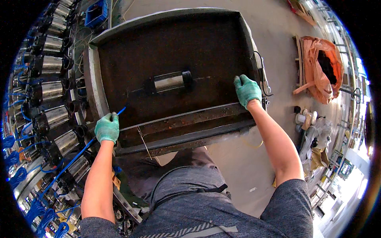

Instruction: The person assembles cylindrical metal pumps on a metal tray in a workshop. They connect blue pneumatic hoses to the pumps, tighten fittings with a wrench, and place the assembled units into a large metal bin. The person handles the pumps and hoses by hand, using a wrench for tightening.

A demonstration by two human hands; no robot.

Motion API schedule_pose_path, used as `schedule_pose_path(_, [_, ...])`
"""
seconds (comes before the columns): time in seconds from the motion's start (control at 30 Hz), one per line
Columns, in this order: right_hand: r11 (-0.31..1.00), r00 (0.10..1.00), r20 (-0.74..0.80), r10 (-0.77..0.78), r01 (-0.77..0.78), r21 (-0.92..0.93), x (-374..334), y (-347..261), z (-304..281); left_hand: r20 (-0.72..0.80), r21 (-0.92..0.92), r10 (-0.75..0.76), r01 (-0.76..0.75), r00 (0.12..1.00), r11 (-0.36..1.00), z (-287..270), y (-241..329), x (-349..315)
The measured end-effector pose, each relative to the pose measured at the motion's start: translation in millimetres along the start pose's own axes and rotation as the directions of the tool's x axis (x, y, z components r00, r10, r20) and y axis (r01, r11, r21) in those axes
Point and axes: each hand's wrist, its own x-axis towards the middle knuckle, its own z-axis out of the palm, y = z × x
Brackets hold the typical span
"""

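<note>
My left hand (107, 128), in a green glove, is closed on a blue cable (81, 152). A short end of the cable sticks out past the fingers over a dark tray-like tank (93, 65), and the rest trails down to the left. A cylinder with a shiny metal middle and black ends (169, 81) lies in the tank, apart from both hands. Over the tank's right side is my right hand (248, 90), also gloved in green, its fingers curled together. What they hold, if anything, is too small to make out.
Rows of similar metal cylinders (52, 64) with blue cable coils line the left side. A blue crate (96, 14) stands beyond the far left corner. To the right are an orange sack (311, 59) on a wooden pallet and a heap of plastic bags (320, 133).
</note>
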Motion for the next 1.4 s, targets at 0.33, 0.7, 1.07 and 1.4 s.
schedule_pose_path(0.33, [0.998,0.999,0.034,-0.001,0.003,-0.062,2.6,4.1,3.4,-0.019,0.015,0.006,-0.005,1.0,1.0,3.3,-2.7,1.7])
schedule_pose_path(0.7, [0.997,0.997,0.067,0.028,-0.023,-0.076,1.7,-0.9,-1.0,-0.053,0.008,0.027,-0.026,0.998,1.0,2.8,-1.4,0.2])
schedule_pose_path(1.07, [0.997,0.995,0.095,0.037,-0.029,-0.077,3.8,0.2,-0.8,-0.02,0.025,0.01,-0.01,1.0,1.0,-1.2,1.4,0.1])
schedule_pose_path(1.4, [0.999,0.999,0.04,-0.011,0.013,-0.036,3.2,4.7,3.6,-0.004,0.027,-0.002,0.002,1.0,1.0,-2.6,3.1,0.1])
